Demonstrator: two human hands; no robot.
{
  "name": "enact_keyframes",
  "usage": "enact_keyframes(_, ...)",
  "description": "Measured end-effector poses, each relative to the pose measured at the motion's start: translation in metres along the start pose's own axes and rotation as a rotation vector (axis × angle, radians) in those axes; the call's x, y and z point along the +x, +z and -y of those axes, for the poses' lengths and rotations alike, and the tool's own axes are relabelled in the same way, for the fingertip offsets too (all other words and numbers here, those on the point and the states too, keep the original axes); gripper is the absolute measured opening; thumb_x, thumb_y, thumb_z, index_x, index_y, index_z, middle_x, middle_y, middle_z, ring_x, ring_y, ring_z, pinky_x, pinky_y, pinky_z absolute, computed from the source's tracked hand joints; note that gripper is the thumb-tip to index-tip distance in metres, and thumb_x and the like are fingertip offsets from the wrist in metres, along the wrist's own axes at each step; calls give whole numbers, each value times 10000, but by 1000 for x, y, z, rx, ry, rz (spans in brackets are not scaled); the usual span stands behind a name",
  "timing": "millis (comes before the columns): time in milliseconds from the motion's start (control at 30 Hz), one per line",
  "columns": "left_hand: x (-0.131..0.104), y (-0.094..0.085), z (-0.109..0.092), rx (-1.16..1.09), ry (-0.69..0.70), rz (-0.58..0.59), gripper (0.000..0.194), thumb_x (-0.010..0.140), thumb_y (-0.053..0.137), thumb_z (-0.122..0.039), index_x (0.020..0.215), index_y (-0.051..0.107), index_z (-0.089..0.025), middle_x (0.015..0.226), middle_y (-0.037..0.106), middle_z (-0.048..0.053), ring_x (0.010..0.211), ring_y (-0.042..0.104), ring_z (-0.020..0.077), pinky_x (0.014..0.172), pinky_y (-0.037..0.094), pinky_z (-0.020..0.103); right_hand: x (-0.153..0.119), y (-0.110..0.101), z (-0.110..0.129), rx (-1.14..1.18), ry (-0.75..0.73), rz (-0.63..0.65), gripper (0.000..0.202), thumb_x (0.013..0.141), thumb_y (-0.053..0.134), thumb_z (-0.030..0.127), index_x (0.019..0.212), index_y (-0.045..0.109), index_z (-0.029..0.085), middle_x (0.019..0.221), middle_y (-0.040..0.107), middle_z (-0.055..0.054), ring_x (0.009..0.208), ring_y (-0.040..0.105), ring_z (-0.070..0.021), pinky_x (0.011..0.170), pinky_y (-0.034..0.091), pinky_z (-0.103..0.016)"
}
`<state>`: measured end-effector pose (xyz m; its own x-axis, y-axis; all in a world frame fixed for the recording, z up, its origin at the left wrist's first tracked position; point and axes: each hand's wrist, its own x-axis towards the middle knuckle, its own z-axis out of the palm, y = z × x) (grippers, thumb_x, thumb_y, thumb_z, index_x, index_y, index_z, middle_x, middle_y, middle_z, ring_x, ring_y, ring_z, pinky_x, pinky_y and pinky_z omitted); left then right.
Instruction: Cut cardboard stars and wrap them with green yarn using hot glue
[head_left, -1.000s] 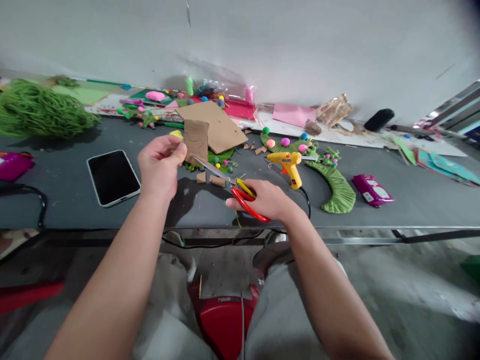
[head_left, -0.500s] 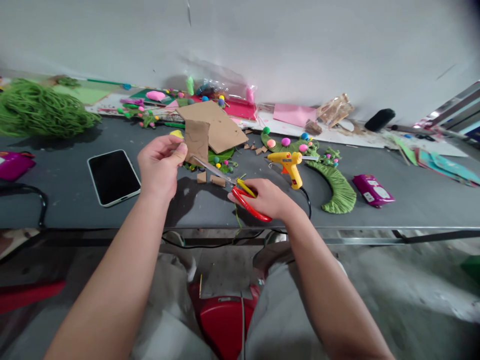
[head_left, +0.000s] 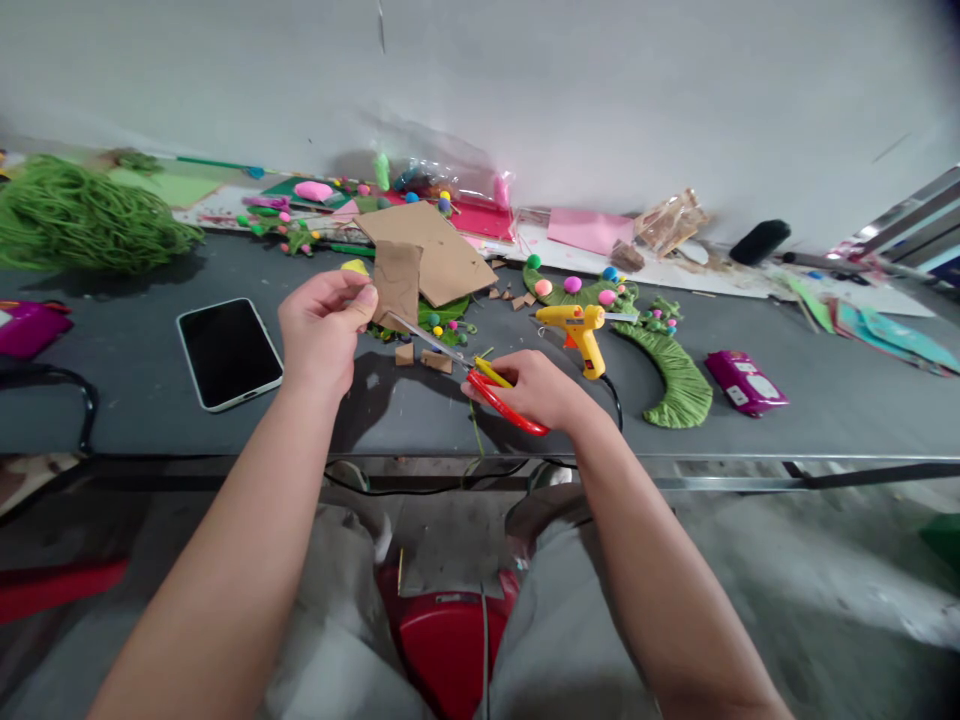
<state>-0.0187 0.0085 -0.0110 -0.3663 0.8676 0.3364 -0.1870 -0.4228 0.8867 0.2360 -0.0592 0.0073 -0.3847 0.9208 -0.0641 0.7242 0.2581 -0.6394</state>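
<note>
My left hand [head_left: 328, 325] pinches a small piece of brown cardboard [head_left: 397, 280] by its left edge, upright above the table; a faint line is drawn on it. My right hand [head_left: 529, 388] is closed around the red and yellow handles of a pair of scissors [head_left: 507, 405]. The blade tips reach the lower edge of the cardboard piece. Beneath lie small cardboard scraps [head_left: 436, 361] and green leaf shapes with pompoms, partly hidden by the held cardboard. A larger cardboard sheet [head_left: 442, 250] rests just behind.
A yellow glue gun [head_left: 576, 330] lies right of my right hand, beside a green yarn-wrapped crescent [head_left: 679, 385] with pompoms. Farther right is a purple packet [head_left: 746, 382]. To the left are a phone [head_left: 229, 355] and a heap of green yarn [head_left: 90, 220].
Almost nothing differs. The scissors' handles and my right hand have shifted very slightly, and the handles look a little closer together.
</note>
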Motion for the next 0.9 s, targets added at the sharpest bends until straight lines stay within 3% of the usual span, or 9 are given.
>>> enact_keyframes(167, 0, -1, 2, 19, -17, 5, 235, 562, 925, -270, 740, 774, -241, 623, 620, -3, 510, 469, 80, 446, 297, 250, 3, -2, -1, 35, 11, 31, 520, 834, 594, 666, 749, 712, 167, 658, 432, 25, 635, 316, -118, 579, 267, -281)
enact_keyframes(433, -1, 1, 0, -6, -42, -14, 223, 596, 920, -222, 749, 761, -197, 607, 616, -3, 510, 485, 77, 437, 317, 212, 4, -2, -4, 94, 11, 51, 500, 819, 618, 651, 698, 675, 168, 634, 397, 28, 618, 299, -111, 559, 244, -279)
enact_keyframes(900, -1, -1, -2, 11, -82, -12, 226, 583, 944, -247, 727, 770, -236, 613, 634, -1, 522, 495, 88, 435, 331, 223, 6, -2, -6, 102, 4, 59, 482, 823, 635, 622, 735, 710, 154, 639, 476, 22, 611, 316, -105, 561, 233, -285)
